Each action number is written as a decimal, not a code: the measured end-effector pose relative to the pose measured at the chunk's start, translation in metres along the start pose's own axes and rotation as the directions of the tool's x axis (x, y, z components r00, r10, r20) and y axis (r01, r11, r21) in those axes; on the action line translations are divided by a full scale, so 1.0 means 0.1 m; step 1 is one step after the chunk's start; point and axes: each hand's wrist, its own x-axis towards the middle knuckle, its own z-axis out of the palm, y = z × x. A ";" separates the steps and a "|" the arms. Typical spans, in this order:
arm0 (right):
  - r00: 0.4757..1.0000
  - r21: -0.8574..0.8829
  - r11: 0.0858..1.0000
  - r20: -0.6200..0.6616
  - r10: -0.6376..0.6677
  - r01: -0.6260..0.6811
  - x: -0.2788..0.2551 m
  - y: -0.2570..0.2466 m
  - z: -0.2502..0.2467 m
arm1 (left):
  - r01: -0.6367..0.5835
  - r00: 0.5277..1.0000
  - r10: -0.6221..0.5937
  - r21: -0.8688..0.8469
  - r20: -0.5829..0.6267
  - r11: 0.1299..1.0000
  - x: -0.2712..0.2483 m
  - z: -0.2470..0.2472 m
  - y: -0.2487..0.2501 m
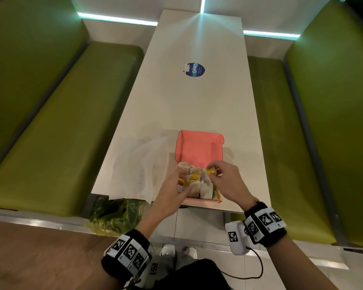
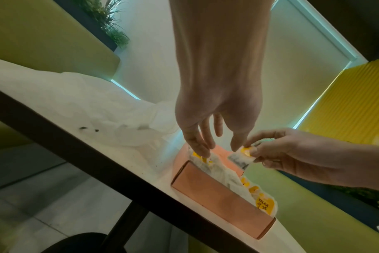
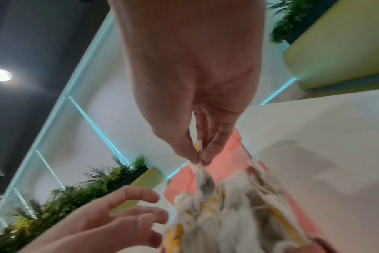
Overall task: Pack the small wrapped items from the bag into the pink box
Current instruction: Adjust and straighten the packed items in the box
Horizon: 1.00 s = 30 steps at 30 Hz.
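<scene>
**Right hand pinches a sachet over the pink box**

The right hand pinches one small wrapped sachet by its yellow-tagged top edge between thumb and fingertips, and holds it just above the packed items. The left hand reaches in from the near left with its fingers spread and fairly straight, their tips resting on the wrapped items at the left side of the box; it grasps nothing.

The pink box sits at the near edge of the white table, its lid standing open at the far side. The near half is crowded with white and yellow sachets set on edge. The clear plastic bag lies crumpled just left of the box. A round blue sticker sits farther up the table. Green benches flank both sides.
</scene>
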 end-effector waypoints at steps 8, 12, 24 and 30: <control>0.989 -0.176 0.976 -0.098 0.114 -0.130 -0.04 0.30 0.13 | 0.009 0.994 0.024 0.303 -0.102 0.953 -0.06 0.05 -0.20; 0.984 -0.253 0.954 -0.113 0.139 -0.164 -0.09 0.35 0.17 | 0.065 0.996 -0.050 0.214 -0.073 0.975 -0.05 0.08 -0.28; 0.932 0.218 0.925 -0.121 0.341 -0.310 -0.42 0.33 0.39 | 0.057 0.995 -0.057 -0.001 -0.084 0.998 -0.01 0.21 -0.33; 0.944 0.325 0.897 -0.034 0.329 -0.301 -0.54 0.31 0.61 | 0.033 0.997 -0.042 -0.123 -0.067 0.992 -0.05 0.23 -0.32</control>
